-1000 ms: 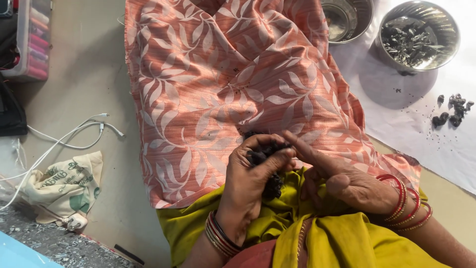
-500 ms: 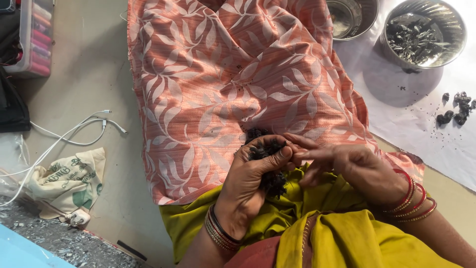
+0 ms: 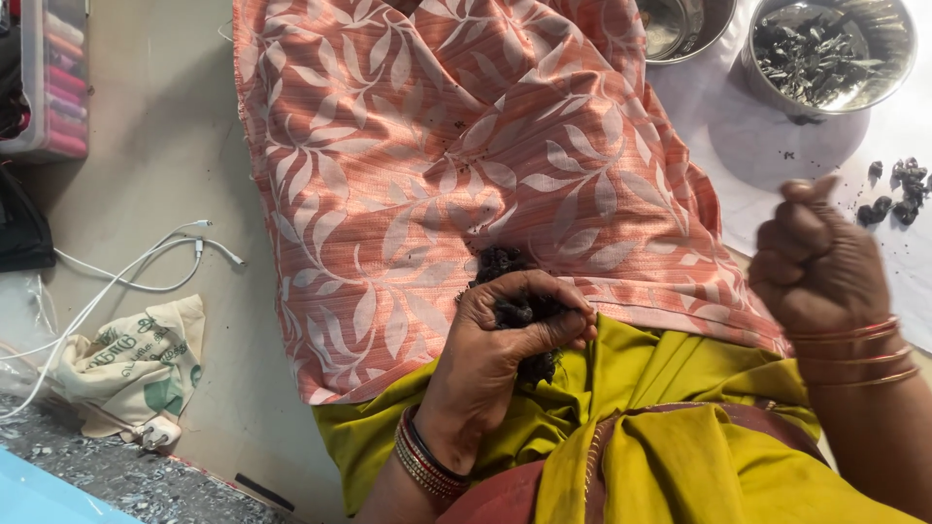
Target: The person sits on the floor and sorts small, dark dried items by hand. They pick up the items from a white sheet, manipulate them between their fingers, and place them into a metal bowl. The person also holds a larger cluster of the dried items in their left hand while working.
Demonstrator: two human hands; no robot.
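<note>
Top right: steel bowl [image 3: 825, 53] w/ dark bits, 2nd bowl [image 3: 684, 24] left of it, both on white sheet [image 3: 757, 146]. Loose dark bits [image 3: 898, 189] at right edge. Orange leaf-print cloth [image 3: 466, 146] fills center; yellow-green cloth [image 3: 680, 427] below. Left: white cables [image 3: 136, 277], cloth bag [image 3: 131, 364], charger [image 3: 160, 432]. Top left: thread box [image 3: 49, 82].

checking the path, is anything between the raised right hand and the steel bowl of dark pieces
Nothing visible: the right hand is raised over white paper, and only bare paper lies between it and the round steel bowl of dark pieces.
</note>
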